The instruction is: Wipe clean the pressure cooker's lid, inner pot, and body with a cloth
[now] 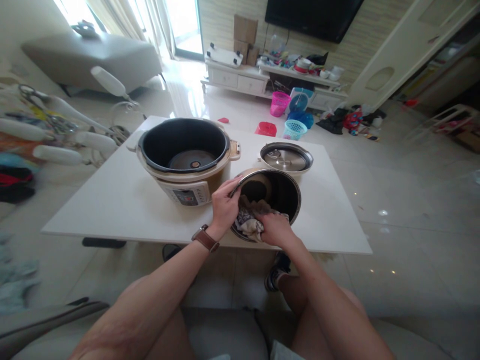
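A dark inner pot [287,187] is tilted with its mouth toward me at the front of the white table. My left hand [225,204] grips its left rim, thumb at the edge. Inside the mouth, my right hand [275,227] is closed on a crumpled patterned cloth [249,222] pressed against the pot's lower wall; some fingertips are hidden. To the left stands the pressure cooker body [183,180], upright and lidless, its dark inside showing. Behind the pot, the round metal lid [285,159] lies with its inner side up.
The white table [112,205] carries these things. Beyond it on the floor are a pink basket [280,103], a red stool or tub [266,129] and a light blue basket [294,130]. A cluttered TV cabinet [240,82] lines the wall. A white-armed stand [108,82] is at the left.
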{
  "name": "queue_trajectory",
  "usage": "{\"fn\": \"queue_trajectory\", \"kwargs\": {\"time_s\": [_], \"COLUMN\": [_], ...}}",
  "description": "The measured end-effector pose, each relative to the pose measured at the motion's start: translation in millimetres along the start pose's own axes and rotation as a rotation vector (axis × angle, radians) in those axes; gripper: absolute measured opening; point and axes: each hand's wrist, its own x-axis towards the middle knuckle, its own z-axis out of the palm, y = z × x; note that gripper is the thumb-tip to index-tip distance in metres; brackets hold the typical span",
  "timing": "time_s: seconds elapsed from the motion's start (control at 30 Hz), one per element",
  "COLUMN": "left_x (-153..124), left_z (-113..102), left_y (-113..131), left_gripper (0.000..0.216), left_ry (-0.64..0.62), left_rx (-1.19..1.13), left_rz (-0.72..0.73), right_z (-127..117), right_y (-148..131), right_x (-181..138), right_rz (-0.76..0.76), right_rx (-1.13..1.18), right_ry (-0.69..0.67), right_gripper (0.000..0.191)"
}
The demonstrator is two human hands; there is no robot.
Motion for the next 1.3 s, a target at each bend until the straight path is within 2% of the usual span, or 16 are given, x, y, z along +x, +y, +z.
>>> {"fn": "queue_trajectory", "kwargs": {"time_s": [0.1,0.23,0.37,0.63,0.8,0.9,1.03,1.1,1.13,1.2,1.3], "left_x": [-8,-21,-15,15,11,2,-11,-13,-13,-10,-3], "left_z": [4,12,11,-19,-18,-12,-1,2,3,2,-2], "left_y": [0,1,0,-4,-1,-1,-1,-2,-2,-3,-6], "left_gripper": [0.026,0.027,0.029,0.057,0.046,0.042,0.041,0.038,0.037,0.037,0.039], "left_ry": [-0.01,0.061,0.079,-0.113,-0.176,-0.144,-0.071,-0.043,-0.036,-0.027,-0.023], "left_rx": [0.015,0.002,0.039,0.089,-0.01,-0.033,-0.046,-0.05,-0.05,-0.047,-0.043], "left_rz": [0.017,0.03,0.016,0.031,0.03,0.033,0.063,0.071,0.068,0.051,0.023], "right_z": [12,19,16,11,13,20,37,43,43,37,14], "right_y": [-12,-21,-24,-26,-19,-19,-34,-39,-38,-30,-8], "right_x": [4,9,11,9,6,13,35,42,42,37,21], "right_rz": [-0.035,-0.023,0.037,0.054,0.046,0.032,-0.051,-0.069,-0.09,-0.162,-0.168], "right_rx": [0.167,0.361,0.215,-0.041,-0.004,0.321,1.107,1.319,1.339,1.209,0.679], "right_ry": [0.031,0.104,0.074,-0.011,0.029,0.085,0.347,0.431,0.413,0.275,0.025], "right_gripper": [0.05,0.048,0.045,0.034,0.034,0.037,0.045,0.053,0.055,0.053,0.038]}}
